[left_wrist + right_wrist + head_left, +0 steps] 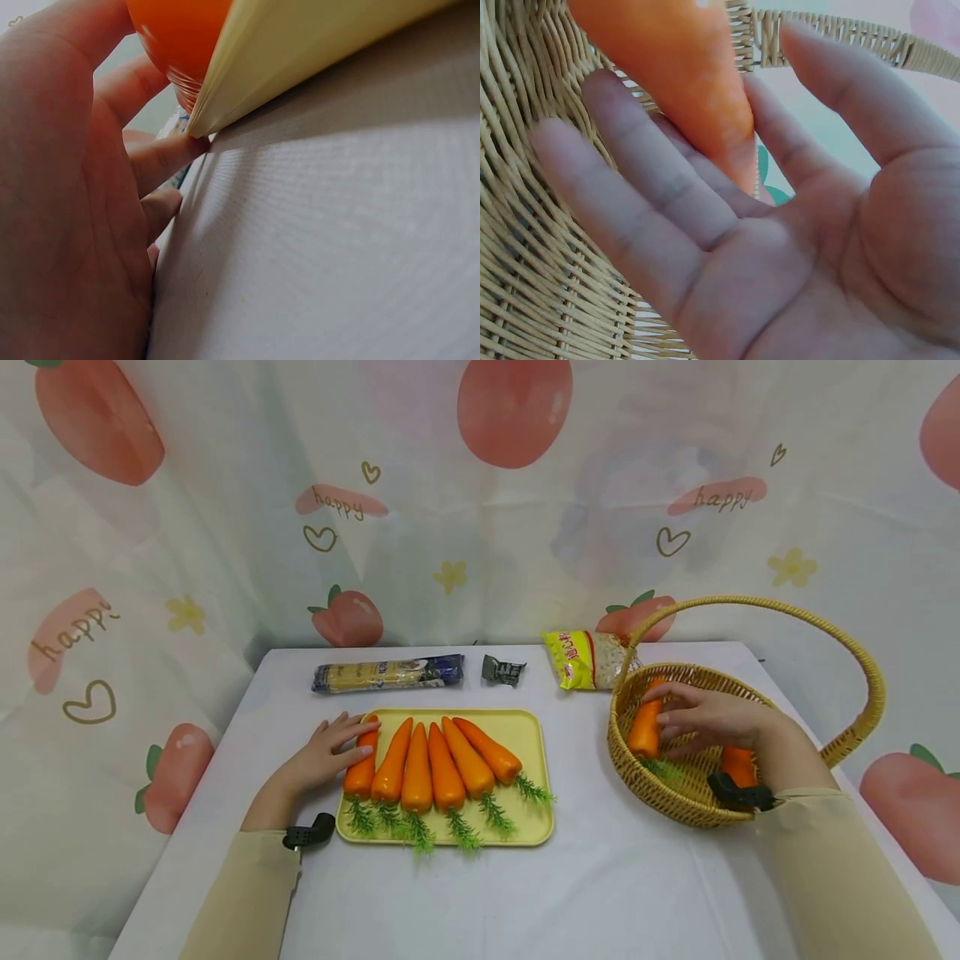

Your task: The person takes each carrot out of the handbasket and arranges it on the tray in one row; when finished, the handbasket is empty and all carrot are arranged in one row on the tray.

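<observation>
My left hand [324, 758] rests at the left side of a pale yellow tray [531, 735], its fingertips on the leftmost carrot [360, 777]. Several carrots with green leafy tops lie fanned out on this tray. In the left wrist view, the fingers reach along the tray's edge [262, 71] beside the rounded orange carrot [180, 37]. Over on the right, my right hand [723, 720] is inside a wicker basket [675, 806], fingers loosely extended beside a carrot [643, 731]. The right wrist view has this carrot [682, 67] behind the spread fingers. Another orange piece [738, 766] shows under the wrist.
Along the table's back lie a long blue-ended noodle pack [390, 674], a small dark packet [502, 671] and a yellow-and-clear bag [581, 660]. The basket's tall handle [855, 660] arches over the right forearm. A fruit-printed curtain [420, 510] hangs behind the white table [585, 893].
</observation>
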Action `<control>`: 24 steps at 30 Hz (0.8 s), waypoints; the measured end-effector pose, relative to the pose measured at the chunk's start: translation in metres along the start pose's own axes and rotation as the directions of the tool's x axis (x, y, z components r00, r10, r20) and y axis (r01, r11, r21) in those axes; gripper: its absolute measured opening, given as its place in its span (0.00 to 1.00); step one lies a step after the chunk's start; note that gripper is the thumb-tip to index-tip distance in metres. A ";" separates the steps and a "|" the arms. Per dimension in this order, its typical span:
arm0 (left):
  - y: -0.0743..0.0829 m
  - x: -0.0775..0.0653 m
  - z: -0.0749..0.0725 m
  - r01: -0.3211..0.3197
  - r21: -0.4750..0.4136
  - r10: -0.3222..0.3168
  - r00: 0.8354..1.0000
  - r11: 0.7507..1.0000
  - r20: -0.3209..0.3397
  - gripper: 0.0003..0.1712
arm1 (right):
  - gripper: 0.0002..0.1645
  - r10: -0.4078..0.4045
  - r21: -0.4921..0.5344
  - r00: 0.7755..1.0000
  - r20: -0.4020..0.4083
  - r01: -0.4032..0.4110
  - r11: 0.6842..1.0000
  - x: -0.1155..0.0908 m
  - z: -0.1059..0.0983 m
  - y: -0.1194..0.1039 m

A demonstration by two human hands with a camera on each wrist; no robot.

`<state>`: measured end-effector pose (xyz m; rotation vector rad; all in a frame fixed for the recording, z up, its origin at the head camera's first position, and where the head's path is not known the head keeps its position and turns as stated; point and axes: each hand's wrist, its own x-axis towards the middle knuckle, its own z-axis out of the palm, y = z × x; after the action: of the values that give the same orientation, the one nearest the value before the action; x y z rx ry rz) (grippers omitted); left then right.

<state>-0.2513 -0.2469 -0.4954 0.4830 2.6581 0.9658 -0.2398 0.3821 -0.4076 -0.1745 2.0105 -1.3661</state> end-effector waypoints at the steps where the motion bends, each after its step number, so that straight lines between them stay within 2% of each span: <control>1: 0.000 0.000 0.000 0.002 0.000 -0.002 1.000 1.000 -0.001 0.35 | 0.28 -0.013 0.002 1.000 -0.019 0.013 1.000 0.000 0.000 0.000; 6: -0.002 0.001 0.000 -0.006 0.005 0.006 1.000 1.000 0.004 0.35 | 0.29 -0.053 -0.010 0.996 -0.072 0.053 0.999 0.000 0.000 0.002; 13: -0.002 0.001 -0.001 -0.009 0.009 0.009 1.000 1.000 0.001 0.35 | 0.37 -0.112 -0.009 0.992 -0.056 0.111 0.994 0.003 0.001 0.001; 21: 0.000 0.000 -0.002 0.000 0.006 0.000 1.000 1.000 0.004 0.35 | 0.38 -0.156 -0.047 0.988 -0.016 0.155 0.987 0.007 0.001 0.004; 24: 0.000 0.000 -0.002 -0.001 0.002 0.001 1.000 1.000 0.006 0.35 | 0.36 -0.157 -0.050 0.986 -0.058 0.154 0.987 0.008 0.001 0.004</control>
<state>-0.2521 -0.2475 -0.4942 0.4862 2.6539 0.9612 -0.2445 0.3796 -0.4154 -0.3193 2.1175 -1.4386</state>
